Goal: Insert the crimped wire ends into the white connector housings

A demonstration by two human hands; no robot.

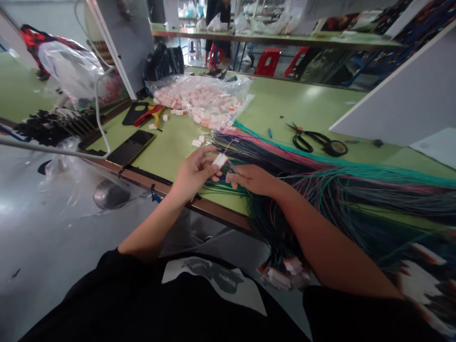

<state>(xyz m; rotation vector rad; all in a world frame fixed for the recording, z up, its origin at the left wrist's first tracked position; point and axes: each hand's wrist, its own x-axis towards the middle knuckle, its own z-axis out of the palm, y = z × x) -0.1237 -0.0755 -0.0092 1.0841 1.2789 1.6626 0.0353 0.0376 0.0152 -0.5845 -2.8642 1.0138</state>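
My left hand [196,172] pinches a small white plastic connector [220,160] above the front edge of the green table [285,107]. My right hand [251,179] is closed just to its right, fingers pinched on thin wires that run into the connector. A broad bundle of coloured wires [320,185], teal, pink, black and blue, lies across the table under my right forearm and hangs over the edge, ending in white connectors [285,273] near my lap.
A clear bag of white and pink connectors [204,100] lies behind my hands, with loose ones [197,141] nearby. A phone [131,147], a red and yellow tool [149,115], black scissors [307,139] and a tape roll [335,148] rest on the table. Red stools [268,61] stand beyond.
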